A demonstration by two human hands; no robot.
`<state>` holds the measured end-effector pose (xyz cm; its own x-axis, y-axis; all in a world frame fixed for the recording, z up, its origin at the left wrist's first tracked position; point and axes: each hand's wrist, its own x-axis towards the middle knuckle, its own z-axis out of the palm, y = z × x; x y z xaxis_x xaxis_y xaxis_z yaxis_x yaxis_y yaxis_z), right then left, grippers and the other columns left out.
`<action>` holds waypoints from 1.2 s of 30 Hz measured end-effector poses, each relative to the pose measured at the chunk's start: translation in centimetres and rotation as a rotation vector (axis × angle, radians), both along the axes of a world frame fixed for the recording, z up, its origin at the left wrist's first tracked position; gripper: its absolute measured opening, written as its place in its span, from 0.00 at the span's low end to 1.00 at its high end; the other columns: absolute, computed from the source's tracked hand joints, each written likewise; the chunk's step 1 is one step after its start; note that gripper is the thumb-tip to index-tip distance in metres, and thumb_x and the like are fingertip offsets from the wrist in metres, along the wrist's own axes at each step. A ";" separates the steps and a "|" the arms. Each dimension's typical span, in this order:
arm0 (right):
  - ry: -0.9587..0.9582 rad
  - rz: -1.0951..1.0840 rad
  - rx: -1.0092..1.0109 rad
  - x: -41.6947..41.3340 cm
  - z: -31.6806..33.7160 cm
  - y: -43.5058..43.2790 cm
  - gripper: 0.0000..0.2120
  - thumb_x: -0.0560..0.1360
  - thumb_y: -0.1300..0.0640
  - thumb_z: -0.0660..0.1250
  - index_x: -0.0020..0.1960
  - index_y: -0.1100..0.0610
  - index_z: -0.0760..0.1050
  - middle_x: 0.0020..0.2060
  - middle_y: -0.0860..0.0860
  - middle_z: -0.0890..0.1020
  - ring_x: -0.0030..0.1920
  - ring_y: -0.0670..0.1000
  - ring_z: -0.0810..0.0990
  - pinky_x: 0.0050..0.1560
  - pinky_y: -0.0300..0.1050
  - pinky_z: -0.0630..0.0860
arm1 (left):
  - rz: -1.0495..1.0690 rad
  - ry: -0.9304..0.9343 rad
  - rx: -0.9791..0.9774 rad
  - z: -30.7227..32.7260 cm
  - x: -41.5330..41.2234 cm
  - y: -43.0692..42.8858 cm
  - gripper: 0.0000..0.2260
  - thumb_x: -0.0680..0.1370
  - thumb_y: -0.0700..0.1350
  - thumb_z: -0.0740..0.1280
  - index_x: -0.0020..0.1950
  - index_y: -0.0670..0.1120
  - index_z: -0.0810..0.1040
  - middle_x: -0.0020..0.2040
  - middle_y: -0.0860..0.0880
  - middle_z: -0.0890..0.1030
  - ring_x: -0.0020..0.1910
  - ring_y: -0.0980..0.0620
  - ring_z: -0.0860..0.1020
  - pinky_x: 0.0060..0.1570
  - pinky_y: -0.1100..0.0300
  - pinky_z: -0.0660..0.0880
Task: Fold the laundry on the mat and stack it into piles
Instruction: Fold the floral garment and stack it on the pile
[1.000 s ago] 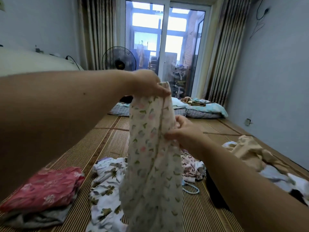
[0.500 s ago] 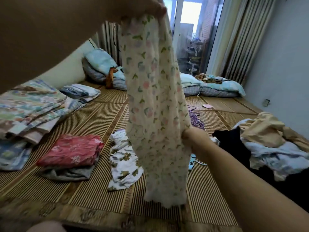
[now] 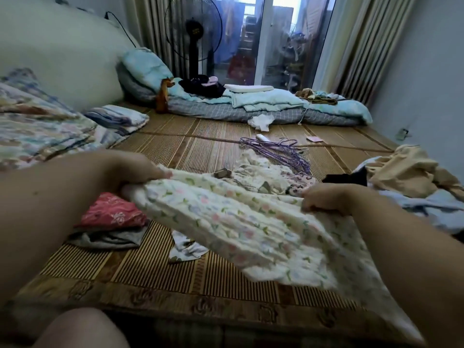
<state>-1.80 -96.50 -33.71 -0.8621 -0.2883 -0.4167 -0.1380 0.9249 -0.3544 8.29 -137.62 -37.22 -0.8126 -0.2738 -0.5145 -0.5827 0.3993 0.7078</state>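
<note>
The floral garment (image 3: 238, 222) is gripped at opposite ends by the left hand (image 3: 135, 169) and right hand (image 3: 324, 199), stretched between them over the mat (image 3: 155, 267), likely to flatten it for folding.

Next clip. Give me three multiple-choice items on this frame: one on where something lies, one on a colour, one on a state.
1. Where does the folded red garment lie?
A. by the window
B. on a folded grey garment on the mat
C. against the right wall

2. What colour are the hangers on the mat?
A. green
B. white
C. purple

3. In what state is the floral garment?
A. gripped by the left hand and the right hand, off the mat
B. folded on a pile
C. hung on a hanger

Answers:
1. B: grey cloth shows under the red one, at the left of the mat.
2. C: the thin wire loops are purple.
3. A: each hand grips one end, and the cloth spans between them above the mat.
</note>
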 end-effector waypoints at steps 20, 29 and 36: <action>0.205 -0.402 0.089 1.6 -15.8 8.1 0.30 0.75 0.41 0.65 0.72 0.53 0.65 0.65 0.56 0.75 0.63 0.59 0.74 0.62 0.51 0.72 | 0.064 0.097 -0.606 -11.6 3.5 0.3 0.15 0.77 0.53 0.68 0.42 0.41 0.75 0.44 0.35 0.81 0.43 0.39 0.78 0.37 0.54 0.66; 0.323 -0.667 -0.032 0.0 -16.1 8.2 0.21 0.75 0.52 0.68 0.67 0.56 0.74 0.60 0.59 0.79 0.59 0.61 0.76 0.56 0.49 0.72 | 0.086 0.082 -0.638 -11.9 3.3 1.1 0.17 0.77 0.55 0.67 0.48 0.40 0.76 0.44 0.36 0.81 0.45 0.39 0.79 0.37 0.54 0.66; -0.150 -0.889 -0.233 0.0 -15.4 7.2 0.22 0.68 0.66 0.76 0.58 0.66 0.71 0.47 0.59 0.76 0.35 0.56 0.74 0.28 0.43 0.69 | 0.092 0.099 -0.584 -11.3 3.6 2.0 0.17 0.77 0.54 0.67 0.49 0.40 0.76 0.47 0.36 0.81 0.47 0.40 0.79 0.41 0.55 0.67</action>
